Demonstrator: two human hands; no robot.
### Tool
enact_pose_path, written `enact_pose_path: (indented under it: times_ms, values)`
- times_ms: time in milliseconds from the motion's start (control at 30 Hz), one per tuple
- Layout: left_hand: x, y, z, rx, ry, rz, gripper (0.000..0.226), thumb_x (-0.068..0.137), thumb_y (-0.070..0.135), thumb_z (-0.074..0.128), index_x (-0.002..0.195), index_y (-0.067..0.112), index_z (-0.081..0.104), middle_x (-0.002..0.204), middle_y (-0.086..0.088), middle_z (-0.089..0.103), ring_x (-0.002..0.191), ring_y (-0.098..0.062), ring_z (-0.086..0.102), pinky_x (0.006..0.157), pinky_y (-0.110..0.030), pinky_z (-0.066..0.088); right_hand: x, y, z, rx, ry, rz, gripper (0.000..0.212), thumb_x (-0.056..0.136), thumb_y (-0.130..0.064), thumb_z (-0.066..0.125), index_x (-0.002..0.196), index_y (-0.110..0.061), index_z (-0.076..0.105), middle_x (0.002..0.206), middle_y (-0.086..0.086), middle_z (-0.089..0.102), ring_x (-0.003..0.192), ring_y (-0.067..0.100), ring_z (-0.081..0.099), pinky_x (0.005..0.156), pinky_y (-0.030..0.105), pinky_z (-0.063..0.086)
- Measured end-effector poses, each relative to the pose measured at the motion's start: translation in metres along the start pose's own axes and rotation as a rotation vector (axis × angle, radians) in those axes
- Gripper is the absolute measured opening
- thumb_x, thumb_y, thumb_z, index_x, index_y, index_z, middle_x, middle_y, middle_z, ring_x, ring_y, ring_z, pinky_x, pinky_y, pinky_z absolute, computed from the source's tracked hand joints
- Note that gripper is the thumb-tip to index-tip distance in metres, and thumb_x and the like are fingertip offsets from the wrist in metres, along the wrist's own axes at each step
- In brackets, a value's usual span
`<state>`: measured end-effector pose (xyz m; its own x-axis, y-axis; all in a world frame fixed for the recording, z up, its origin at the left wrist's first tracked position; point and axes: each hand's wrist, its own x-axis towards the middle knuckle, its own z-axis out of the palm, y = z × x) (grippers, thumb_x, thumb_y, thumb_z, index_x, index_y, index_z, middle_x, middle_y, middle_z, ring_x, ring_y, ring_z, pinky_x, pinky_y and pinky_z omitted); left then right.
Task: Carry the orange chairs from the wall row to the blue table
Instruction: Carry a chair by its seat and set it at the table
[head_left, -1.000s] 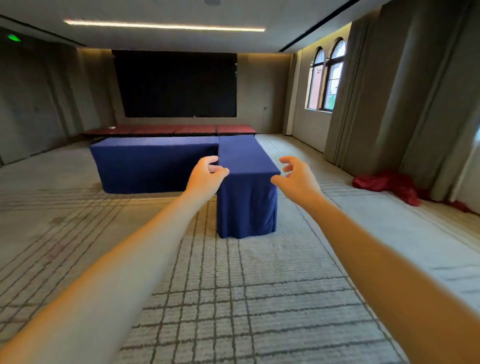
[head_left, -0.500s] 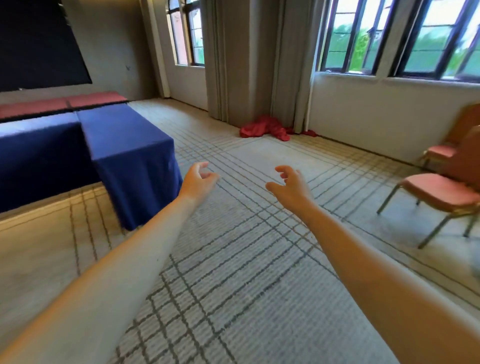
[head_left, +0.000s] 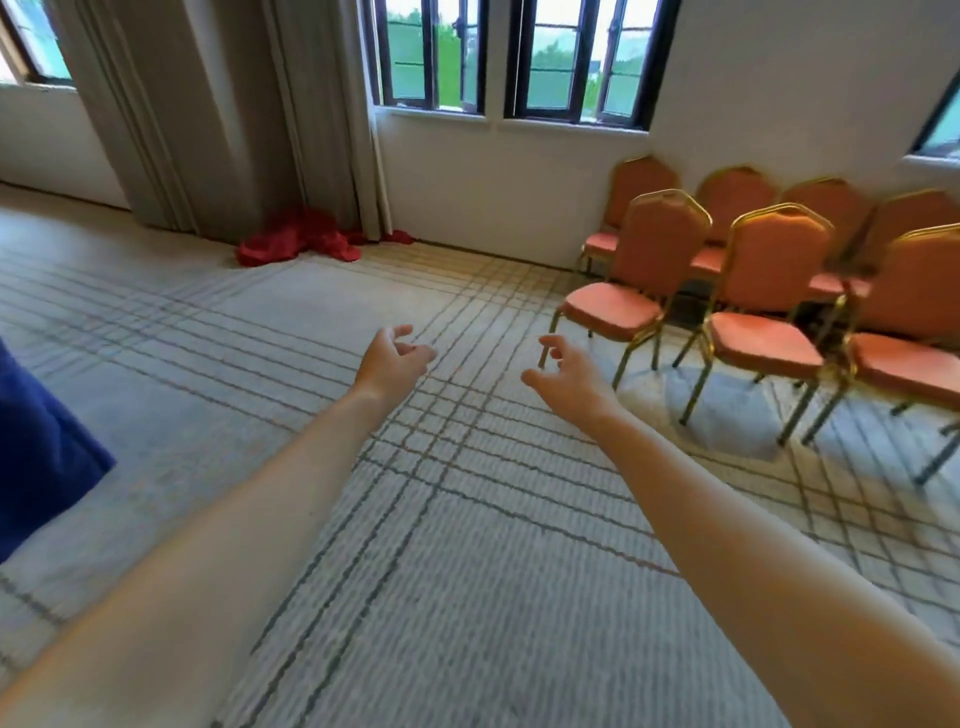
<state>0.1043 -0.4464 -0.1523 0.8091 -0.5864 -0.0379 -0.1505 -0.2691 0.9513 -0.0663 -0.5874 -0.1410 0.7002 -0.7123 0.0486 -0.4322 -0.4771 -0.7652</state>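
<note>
Now the orange chairs (head_left: 769, 291) fill the right where the blue table (head_left: 36, 457) stood; left hand (head_left: 390, 364) and right hand (head_left: 569, 375) remain half-curled, holding nothing

Standing in function hall: I'm seeing rows of orange banquet chairs (head_left: 639, 275) lining wall, grid-patterned carpet (head_left: 467, 545), long curtains (head_left: 208, 114), tall windows (head_left: 576, 57).

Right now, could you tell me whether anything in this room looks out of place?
Yes: a crumpled red cloth lies heaped on the carpet at the foot of the grey curtain, beside the window wall. The orange chairs stand upright in rows.
</note>
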Motion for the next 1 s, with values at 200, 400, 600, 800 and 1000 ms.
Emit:
enact_pose_path:
  times_ms: [200,400,600,800,1000]
  values:
    - [0.092,0.042,0.11,0.014,-0.097,0.041,0.056,0.091,0.026,0.06,0.141,0.013,0.038,0.11,-0.004,0.059,0.093,-0.015,0.061,0.077,-0.031,0.053,0.094,0.065,-0.077,-0.037,0.072,0.035,0.059,0.088,-0.025,0.067,0.142,-0.013,0.045,0.141,0.011,0.046,0.128,0.023,0.046,0.106,0.042,0.044]
    - [0.17,0.071,0.202,0.052,-0.177,0.045,0.056,0.091,0.027,0.06,0.141,0.015,0.039,0.109,-0.001,0.057,0.102,-0.018,0.061,0.094,-0.041,0.052,0.182,0.13,-0.133,-0.042,0.121,0.09,0.063,0.087,-0.028,0.067,0.143,-0.014,0.043,0.144,0.008,0.046,0.128,0.023,0.048,0.103,0.039,0.045]
    - [0.267,0.086,0.29,0.104,-0.218,0.043,0.058,0.089,0.028,0.061,0.141,0.015,0.038,0.118,-0.006,0.057,0.104,-0.02,0.06,0.093,-0.042,0.051,0.28,0.192,-0.164,-0.007,0.139,0.157,0.062,0.088,-0.027,0.065,0.144,-0.014,0.042,0.144,0.007,0.046,0.13,0.021,0.045,0.093,0.03,0.041]
    - [0.399,0.102,0.383,0.117,-0.255,0.028,0.061,0.086,0.031,0.062,0.141,0.017,0.039,0.124,-0.007,0.057,0.111,-0.023,0.058,0.098,-0.046,0.048,0.413,0.244,-0.199,-0.036,0.187,0.208,0.064,0.087,-0.028,0.065,0.144,-0.015,0.041,0.142,0.01,0.048,0.124,0.022,0.05,0.088,0.027,0.042]
    - [0.512,0.13,0.467,0.142,-0.296,0.031,0.058,0.088,0.029,0.061,0.14,0.015,0.04,0.123,-0.008,0.058,0.11,-0.023,0.059,0.097,-0.046,0.049,0.522,0.288,-0.243,-0.048,0.217,0.251,0.064,0.087,-0.029,0.065,0.144,-0.015,0.04,0.145,0.009,0.045,0.13,0.024,0.046,0.101,0.039,0.046]
